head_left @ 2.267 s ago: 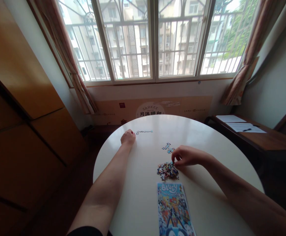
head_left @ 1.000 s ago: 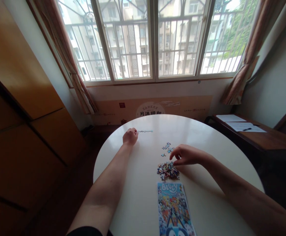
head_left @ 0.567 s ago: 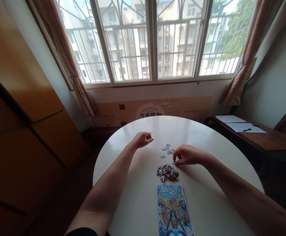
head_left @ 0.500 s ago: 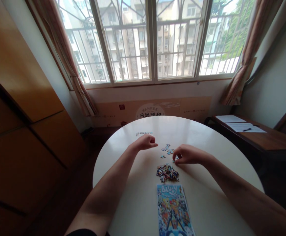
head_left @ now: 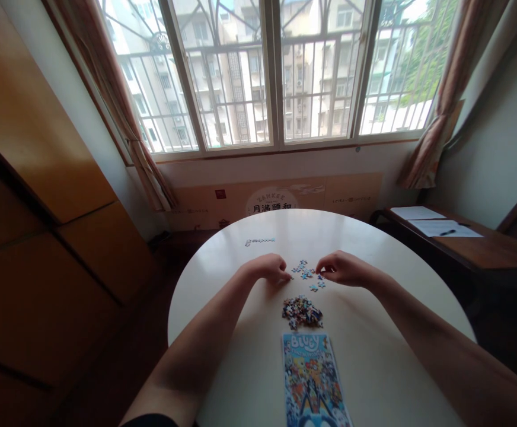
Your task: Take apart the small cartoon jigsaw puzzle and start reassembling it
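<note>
My left hand [head_left: 273,268] is closed, its fingertips pinched on a small puzzle piece [head_left: 291,278] at the tabletop. Across from it, my right hand [head_left: 342,268] has thumb and finger closed together at the right edge of a loose cluster of bluish puzzle pieces [head_left: 305,274]; whatever lies between those fingertips is too small to make out. Just below the right fingertips lie a couple of separate puzzle pieces [head_left: 314,288]. Nearer to me is a heaped pile of mixed puzzle pieces [head_left: 302,312].
A colourful Bluey picture sheet [head_left: 314,379] lies in front of me on the round white table [head_left: 387,332]. Toward the far left edge rests a joined strip of puzzle pieces [head_left: 261,241]. A wooden side table [head_left: 503,249] with papers [head_left: 445,228] stands at the right.
My left hand has come down and slightly right to where a lone puzzle piece lay. My right hand has moved up and a little right, leaving the pieces below it uncovered.
</note>
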`<action>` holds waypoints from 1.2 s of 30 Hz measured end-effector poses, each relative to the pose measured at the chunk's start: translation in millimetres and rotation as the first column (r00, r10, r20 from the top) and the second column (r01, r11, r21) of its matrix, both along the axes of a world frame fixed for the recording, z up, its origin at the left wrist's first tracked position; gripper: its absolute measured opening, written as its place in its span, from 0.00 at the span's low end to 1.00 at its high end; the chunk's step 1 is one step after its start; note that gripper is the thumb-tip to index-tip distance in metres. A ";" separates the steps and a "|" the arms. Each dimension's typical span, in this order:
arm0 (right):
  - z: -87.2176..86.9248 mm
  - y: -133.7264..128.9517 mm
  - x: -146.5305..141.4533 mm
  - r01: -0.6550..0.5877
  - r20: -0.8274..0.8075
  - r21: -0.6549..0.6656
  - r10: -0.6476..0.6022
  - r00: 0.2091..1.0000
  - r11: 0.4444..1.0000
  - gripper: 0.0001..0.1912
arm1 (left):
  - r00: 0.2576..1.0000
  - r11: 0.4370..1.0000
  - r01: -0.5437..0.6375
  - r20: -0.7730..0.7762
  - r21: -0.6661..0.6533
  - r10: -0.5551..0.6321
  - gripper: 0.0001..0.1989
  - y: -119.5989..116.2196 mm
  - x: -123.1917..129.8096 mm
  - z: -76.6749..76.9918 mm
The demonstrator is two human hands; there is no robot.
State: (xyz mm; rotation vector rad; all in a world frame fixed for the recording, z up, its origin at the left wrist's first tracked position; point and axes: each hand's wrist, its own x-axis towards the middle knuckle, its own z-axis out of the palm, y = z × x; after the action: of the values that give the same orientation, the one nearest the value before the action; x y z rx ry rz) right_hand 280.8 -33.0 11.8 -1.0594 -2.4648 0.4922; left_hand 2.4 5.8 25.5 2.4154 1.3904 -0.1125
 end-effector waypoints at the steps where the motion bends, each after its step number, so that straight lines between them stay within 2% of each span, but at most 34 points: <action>1: -0.9 0.8 0.5 0.002 -0.009 -0.002 -0.002 1.000 1.000 0.13 | 0.999 0.999 -0.040 -0.018 0.003 0.040 0.16 2.5 -5.5 1.3; 4: -4.1 2.7 1.5 -0.001 -0.035 -0.015 0.001 0.999 1.000 0.13 | 0.983 0.985 -0.170 -0.070 0.028 0.172 0.13 11.8 -28.0 5.8; 7: -8.7 6.2 3.6 0.009 -0.058 -0.014 -0.010 0.998 1.000 0.12 | 0.943 0.947 -0.309 -0.104 0.088 0.317 0.13 21.0 -51.8 8.5; 12: -16.0 14.8 9.2 0.069 -0.101 0.021 -0.067 0.993 0.997 0.11 | 0.837 0.809 -0.521 -0.023 0.272 0.546 0.14 29.0 -70.4 -1.3; 16: -19.9 18.3 11.3 0.094 -0.129 0.041 -0.088 0.988 0.995 0.11 | 0.775 0.695 -0.612 0.109 0.378 0.623 0.09 32.3 -70.4 -15.5; 20: -22.6 18.8 11.3 0.116 -0.149 0.057 -0.106 0.983 0.992 0.11 | 0.758 0.637 -0.638 0.205 0.433 0.619 0.11 34.0 -76.9 -17.1; 23: -22.9 17.9 10.6 0.124 -0.164 0.066 -0.112 0.980 0.990 0.12 | 0.805 0.669 -0.587 0.244 0.455 0.540 0.11 31.8 -86.3 -11.2; 27: -22.7 16.7 9.3 0.134 -0.177 0.073 -0.119 0.977 0.988 0.13 | 0.898 0.789 -0.440 0.226 0.429 0.377 0.11 27.3 -92.2 -8.7; 29: -23.0 16.8 9.1 0.135 -0.179 0.074 -0.120 0.976 0.988 0.13 | 0.920 0.827 -0.389 0.206 0.405 0.332 0.12 26.5 -91.9 -10.9; 32: -23.7 17.4 9.3 0.135 -0.183 0.075 -0.120 0.976 0.988 0.13 | 0.934 0.848 -0.355 0.182 0.393 0.307 0.12 27.2 -91.3 -14.6; 36: -24.2 17.6 9.2 0.140 -0.184 0.072 -0.125 0.975 0.988 0.13 | 0.935 0.845 -0.354 0.151 0.400 0.320 0.14 31.1 -92.7 -18.5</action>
State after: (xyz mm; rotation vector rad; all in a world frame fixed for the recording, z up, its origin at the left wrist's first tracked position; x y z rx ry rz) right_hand 290.0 -15.3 -12.4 -1.0870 -2.2219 0.4182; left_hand -90.4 36.9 6.9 2.4073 1.9429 0.4114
